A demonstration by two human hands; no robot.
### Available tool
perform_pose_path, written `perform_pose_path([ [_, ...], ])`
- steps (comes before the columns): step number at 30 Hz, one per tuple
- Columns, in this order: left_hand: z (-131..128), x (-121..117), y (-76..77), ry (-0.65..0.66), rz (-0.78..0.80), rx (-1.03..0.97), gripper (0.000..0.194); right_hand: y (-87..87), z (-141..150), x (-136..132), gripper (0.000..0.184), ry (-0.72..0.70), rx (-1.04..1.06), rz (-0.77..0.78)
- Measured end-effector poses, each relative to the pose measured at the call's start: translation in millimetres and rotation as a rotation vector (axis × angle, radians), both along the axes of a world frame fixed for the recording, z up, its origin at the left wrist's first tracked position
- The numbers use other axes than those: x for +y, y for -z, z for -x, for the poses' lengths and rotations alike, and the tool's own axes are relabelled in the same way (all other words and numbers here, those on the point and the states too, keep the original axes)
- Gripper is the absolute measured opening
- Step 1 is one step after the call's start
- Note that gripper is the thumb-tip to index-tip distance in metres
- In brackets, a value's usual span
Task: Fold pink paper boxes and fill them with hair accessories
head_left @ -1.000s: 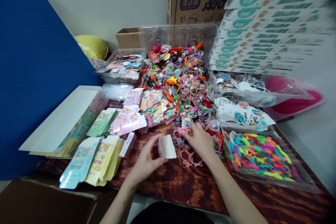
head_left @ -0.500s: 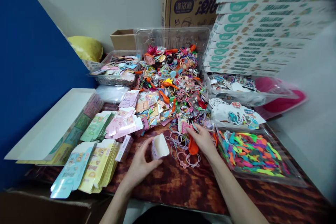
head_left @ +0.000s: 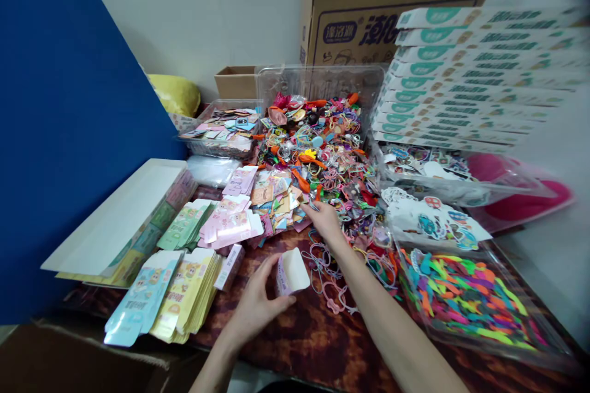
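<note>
My left hand rests low on the brown wood-pattern tabletop, its fingers shut on a small folded paper box with a white inside and pinkish outside. My right hand reaches forward, its fingertips pressing at the near edge of a heap of colourful hair ties and trinkets. Whether those fingers hold anything is hidden. Loose loops of elastic cord lie below my right wrist, next to the box.
Stacks of flat printed cartons lie left of my hands. A clear tray of bright strips sits at right, below sticker sheets. Green-printed flat packs stack at back right, before a cardboard carton. A blue panel stands left.
My right hand has moved up and left from the elastic loops onto the heap's near edge. My left hand still has the paper box. The view has shifted slightly.
</note>
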State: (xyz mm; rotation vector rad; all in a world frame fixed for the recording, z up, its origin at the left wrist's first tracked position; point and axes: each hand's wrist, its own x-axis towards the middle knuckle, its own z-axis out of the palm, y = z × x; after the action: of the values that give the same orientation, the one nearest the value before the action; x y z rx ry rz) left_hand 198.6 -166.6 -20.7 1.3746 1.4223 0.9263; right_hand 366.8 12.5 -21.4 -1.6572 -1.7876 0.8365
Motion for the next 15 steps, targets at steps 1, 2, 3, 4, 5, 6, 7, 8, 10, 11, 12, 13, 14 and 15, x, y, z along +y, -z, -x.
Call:
perform_pose_path([
  [1,1,0,2.4,-0.009,0.009,0.003,0.074,3.7,9,5,0.031,-0.001,-0.002,0.029],
  [2,3,-1,5.1,-0.017,0.014,0.006,0.075,6.7,16,9,0.029,-0.005,-0.002,0.057],
  [3,5,-1,7.8,-0.023,0.015,0.005,0.076,9.0,21,13,0.03,-0.012,0.0,0.081],
  [4,6,-2,10.1,-0.028,0.013,0.001,0.077,10.3,24,15,0.031,-0.018,0.003,0.101],
  [5,8,-2,12.1,-0.032,0.009,-0.006,0.077,10.7,25,16,0.032,-0.022,0.007,0.116],
  [6,10,-2,13.4,-0.034,0.006,-0.016,0.077,10.2,25,17,0.033,-0.023,0.009,0.126],
  [7,12,-2,14.3,-0.037,0.005,-0.025,0.076,8.8,22,18,0.032,-0.021,0.008,0.129],
  [8,13,-2,14.6,-0.04,0.004,-0.032,0.076,6.9,20,19,0.031,-0.012,0.005,0.124],
  [10,13,-2,14.1,-0.044,0.008,-0.037,0.075,2.0,14,22,0.028,0.021,-0.004,0.091],
  [11,12,-1,13.5,-0.046,0.011,-0.035,0.075,-0.3,13,25,0.026,0.041,-0.005,0.069],
  [12,11,-1,12.7,-0.046,0.013,-0.033,0.076,-2.1,14,29,0.025,0.062,-0.003,0.047],
  [13,10,-1,11.7,-0.044,0.014,-0.029,0.076,-3.2,16,33,0.024,0.078,0.005,0.028],
  [14,8,-1,10.8,-0.041,0.014,-0.026,0.076,-3.6,19,36,0.024,0.09,0.02,0.014],
  [15,7,-1,9.9,-0.039,0.014,-0.025,0.077,-3.6,23,40,0.025,0.099,0.04,0.002],
])
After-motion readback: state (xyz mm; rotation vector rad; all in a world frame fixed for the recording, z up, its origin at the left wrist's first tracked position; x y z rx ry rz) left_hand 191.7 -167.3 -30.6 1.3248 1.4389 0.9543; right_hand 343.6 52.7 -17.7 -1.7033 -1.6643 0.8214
